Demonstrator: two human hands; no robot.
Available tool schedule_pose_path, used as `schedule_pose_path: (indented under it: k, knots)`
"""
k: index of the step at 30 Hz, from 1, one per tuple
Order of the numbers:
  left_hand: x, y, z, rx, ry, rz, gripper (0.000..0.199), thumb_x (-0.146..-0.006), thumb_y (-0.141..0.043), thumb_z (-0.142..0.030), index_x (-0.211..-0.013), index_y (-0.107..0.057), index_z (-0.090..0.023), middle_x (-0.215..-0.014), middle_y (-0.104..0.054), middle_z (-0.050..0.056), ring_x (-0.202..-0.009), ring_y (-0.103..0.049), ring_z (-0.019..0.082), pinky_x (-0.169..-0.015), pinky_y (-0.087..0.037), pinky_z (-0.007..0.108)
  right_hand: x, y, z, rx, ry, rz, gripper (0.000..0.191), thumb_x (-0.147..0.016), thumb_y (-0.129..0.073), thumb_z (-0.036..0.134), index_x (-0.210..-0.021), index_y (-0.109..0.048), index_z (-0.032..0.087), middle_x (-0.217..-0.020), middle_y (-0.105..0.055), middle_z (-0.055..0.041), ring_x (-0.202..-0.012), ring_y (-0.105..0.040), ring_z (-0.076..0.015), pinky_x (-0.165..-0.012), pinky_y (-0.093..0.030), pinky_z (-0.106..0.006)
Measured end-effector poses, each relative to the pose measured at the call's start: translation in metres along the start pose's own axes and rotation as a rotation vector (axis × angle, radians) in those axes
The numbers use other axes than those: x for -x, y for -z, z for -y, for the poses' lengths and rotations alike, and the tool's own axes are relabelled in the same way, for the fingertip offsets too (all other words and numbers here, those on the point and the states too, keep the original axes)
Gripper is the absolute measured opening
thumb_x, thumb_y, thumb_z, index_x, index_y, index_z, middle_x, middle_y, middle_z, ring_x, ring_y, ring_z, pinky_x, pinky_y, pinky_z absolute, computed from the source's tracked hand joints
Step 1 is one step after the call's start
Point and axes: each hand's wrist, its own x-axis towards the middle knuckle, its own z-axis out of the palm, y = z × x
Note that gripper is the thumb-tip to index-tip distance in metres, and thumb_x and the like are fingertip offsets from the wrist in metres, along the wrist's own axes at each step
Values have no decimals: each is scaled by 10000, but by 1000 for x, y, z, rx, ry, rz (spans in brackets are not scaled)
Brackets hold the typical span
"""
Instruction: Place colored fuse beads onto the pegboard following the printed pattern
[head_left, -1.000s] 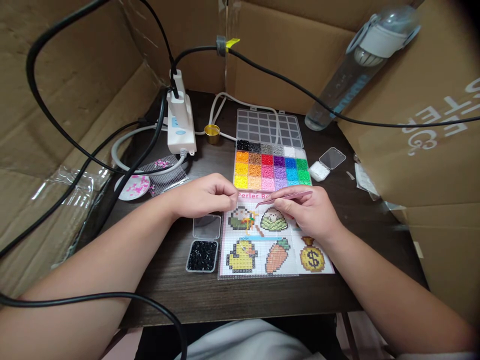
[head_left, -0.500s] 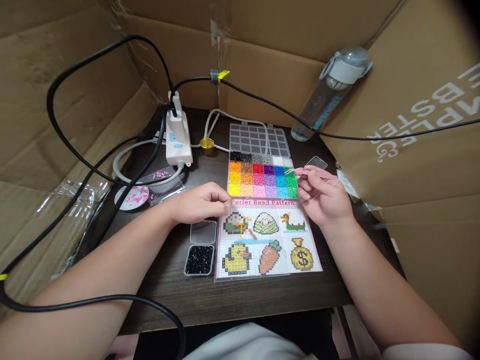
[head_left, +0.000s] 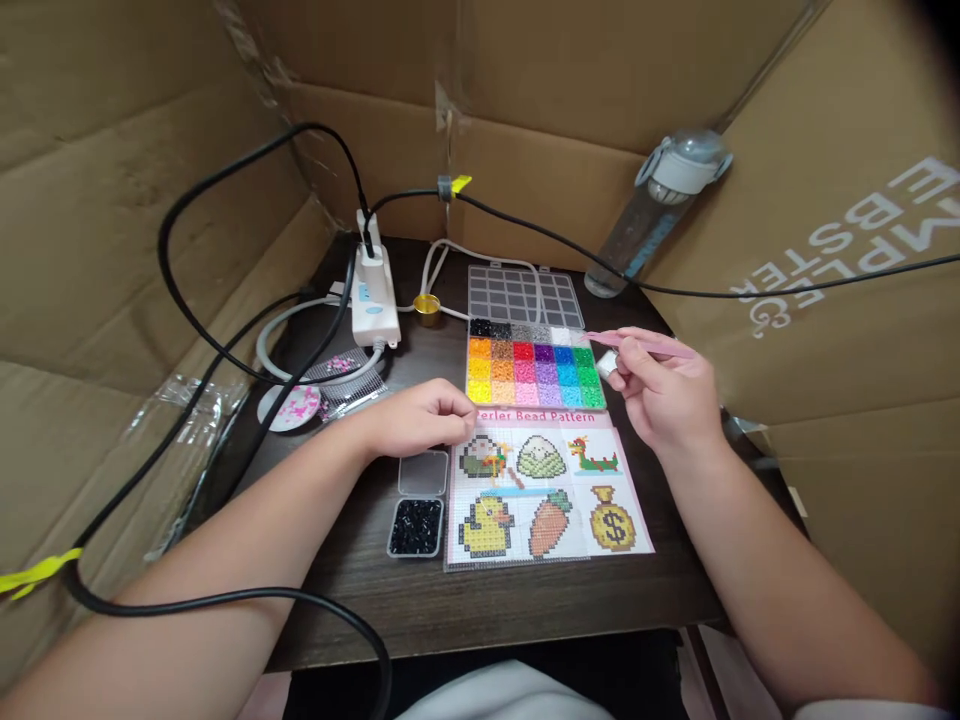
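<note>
Works between cardboard walls at a dark table, facing an open bead case sorted by colour. Has a pattern sheet lying flat just in front of the case, a water bottle behind it to the right, and a white power strip to its left. Holds the right hand beside the case's right edge, thumb and fingers pinched on pink tweezers. Has the left hand near the case's front-left corner, fingers curled closed; cannot tell of anything held inside. Has a small black-bead box in front of the case, to the left. Aims the tweezers' tips at the case's back-right corner; cannot tell of contact there.
</note>
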Motion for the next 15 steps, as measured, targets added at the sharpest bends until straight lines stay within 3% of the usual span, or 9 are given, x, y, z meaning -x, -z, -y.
schedule_pose_path:
  k: [4,7,10,15]
  knots:
    - [2,-1,1,0,16,-19,249,-774,-543,-219,-548,-451,-172,-530,-337,-60,-517,-279,88,-501,-224,248,4,-35,11,206,37,155,139,-836,-710,321,-883,-788,215,-916,-781,-68,-516,-534,-97,-484,-447,-276]
    - [2,-1,1,10,-2,-20,219,-752,-541,-227,-551,-477,-165,-525,-379,-55,-526,-305,92,-516,-248,248,9,-66,6,272,11,278,129,-826,-701,287,-866,-790,202,-886,-786,-77,-656,-648,-145,-572,-516,-291]
    - [1,-1,1,25,-4,-10,190,-729,-536,-226,-556,-497,-158,-524,-409,-52,-526,-326,92,-523,-263,248,14,-84,-10,263,-14,226,118,-802,-708,261,-852,-777,179,-898,-786,-105,-796,-707,-195,-668,-564,-330]
    - [1,-2,1,22,11,-14,224,-745,-542,-254,-552,-471,-162,-523,-373,-60,-517,-305,87,-513,-247,246,22,-85,-29,294,-41,209,172,-823,-684,301,-873,-778,166,-873,-779,-113,-777,-709,-208,-596,-554,-318]
